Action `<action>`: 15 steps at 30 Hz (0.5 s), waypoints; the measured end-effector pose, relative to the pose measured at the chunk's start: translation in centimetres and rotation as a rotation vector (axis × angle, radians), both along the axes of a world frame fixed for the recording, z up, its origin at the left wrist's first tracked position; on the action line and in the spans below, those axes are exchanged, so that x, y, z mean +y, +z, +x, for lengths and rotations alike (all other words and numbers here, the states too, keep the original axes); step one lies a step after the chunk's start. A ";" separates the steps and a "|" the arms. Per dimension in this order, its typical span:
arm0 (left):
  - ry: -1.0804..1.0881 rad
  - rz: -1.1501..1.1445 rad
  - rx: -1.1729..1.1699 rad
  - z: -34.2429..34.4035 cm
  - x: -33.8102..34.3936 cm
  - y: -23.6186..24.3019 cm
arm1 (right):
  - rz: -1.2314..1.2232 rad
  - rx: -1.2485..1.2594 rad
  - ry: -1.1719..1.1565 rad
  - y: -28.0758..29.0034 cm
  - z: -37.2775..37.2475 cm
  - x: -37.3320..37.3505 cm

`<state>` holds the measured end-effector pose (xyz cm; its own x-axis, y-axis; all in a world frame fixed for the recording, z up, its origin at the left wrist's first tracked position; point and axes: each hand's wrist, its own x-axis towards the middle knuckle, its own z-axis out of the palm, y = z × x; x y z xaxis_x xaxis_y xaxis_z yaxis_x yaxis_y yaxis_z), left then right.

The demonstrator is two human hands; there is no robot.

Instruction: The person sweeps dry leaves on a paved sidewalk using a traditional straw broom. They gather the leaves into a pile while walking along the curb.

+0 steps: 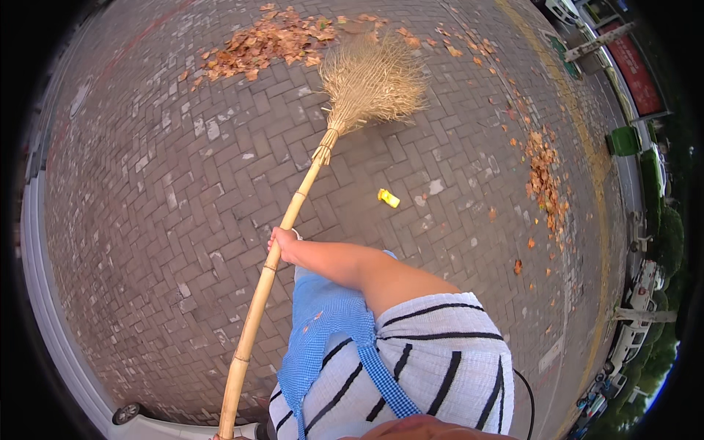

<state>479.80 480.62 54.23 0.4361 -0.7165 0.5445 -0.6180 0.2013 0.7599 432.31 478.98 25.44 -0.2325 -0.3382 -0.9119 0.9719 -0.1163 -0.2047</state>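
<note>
We hold a long bamboo broom point(290, 220) out in front of us, its pale straw head spread on the brick paving point(169, 205) just at the near edge of a heap of dry orange leaves point(268, 40), so the bristles sit where they can bear on that pile. Our right hand point(281, 242) grips the pole about midway along; its fingers are wrapped fully round the bamboo, closed tight on it, with the arm reaching forward and across the body, elbow slightly bent, forearm bare below a striped sleeve point(440, 352). The pole runs down to the lower edge of the view, where our left hand would take its end, but only a sliver shows there and we cannot tell how those fingers lie. The wide spacing of the two holds seems to give leverage over the long shaft. A blue checked apron point(323, 330) hangs at our front. A small yellow scrap point(388, 197) lies on the bricks to the right of the pole, and a second line of leaves point(546, 176) trails farther right, near a yellow kerb strip.
</note>
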 end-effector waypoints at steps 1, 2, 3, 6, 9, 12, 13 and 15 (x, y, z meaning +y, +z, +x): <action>0.060 -0.040 -0.011 0.9 -0.2 1.1 | -0.022 0.013 0.070 0.9 1.3 -3.0; 0.123 -0.083 -0.026 1.6 0.0 2.2 | -0.041 0.023 0.141 1.6 2.6 -6.0; 0.187 -0.114 -0.046 2.0 0.2 3.2 | -0.056 0.039 0.217 2.0 4.1 -8.9; 0.385 -0.145 -0.138 2.4 2.0 5.6 | -0.022 0.035 0.513 2.7 9.8 -16.1; 0.550 -0.183 -0.281 1.0 4.7 7.6 | -0.043 0.066 0.800 5.9 14.5 -22.0; 0.577 -0.244 -0.473 0.4 3.6 7.9 | -0.161 0.100 0.896 6.5 14.5 -28.5; 0.636 -0.237 -0.562 -0.5 4.1 8.6 | -0.210 0.098 0.949 6.7 14.3 -30.6; 0.955 -0.025 -0.683 -4.8 4.2 10.1 | -0.282 0.117 1.029 7.6 13.0 -34.5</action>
